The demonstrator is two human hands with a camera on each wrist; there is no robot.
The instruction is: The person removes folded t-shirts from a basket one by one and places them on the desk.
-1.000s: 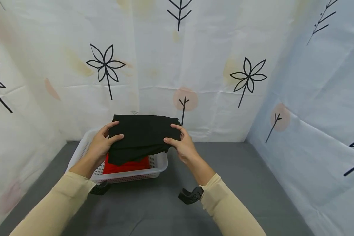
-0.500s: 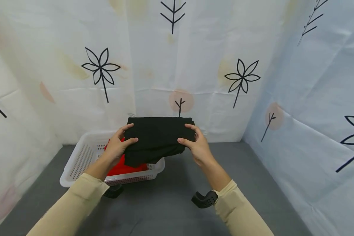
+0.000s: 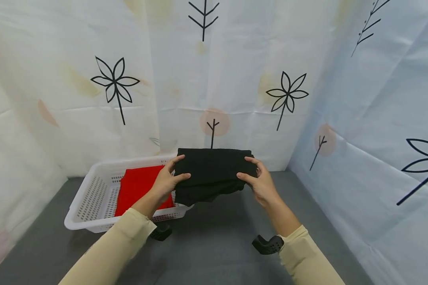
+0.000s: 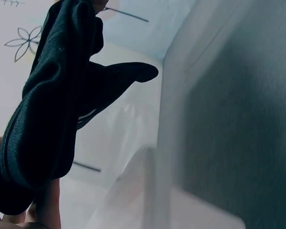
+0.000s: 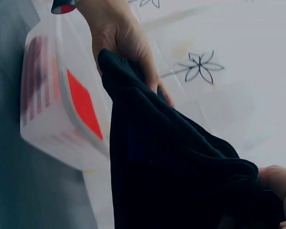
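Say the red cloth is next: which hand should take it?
Probably the left hand: it's nearer the red cloth and white basket than the right hand. Both grip the black cloth, so letting go comes first.

The basket (image 3: pixel 94 194) sits on the table (image 3: pixel 214 247), cloth (image 3: pixel 135 188) inside it, curtain (image 3: pixel 242 71) behind it, held fabric (image 3: pixel 214 168) to its right between left hand (image 3: pixel 165 182) and right hand (image 3: pixel 263 185).

white basket (image 3: pixel 96 198) holding red cloth (image 3: pixel 134 188), plant-printed curtains (image 3: pixel 185 75), gray tabletop (image 3: pixel 214 247)

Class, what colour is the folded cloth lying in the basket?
The cloth in the basket is red, clearest in the head view.
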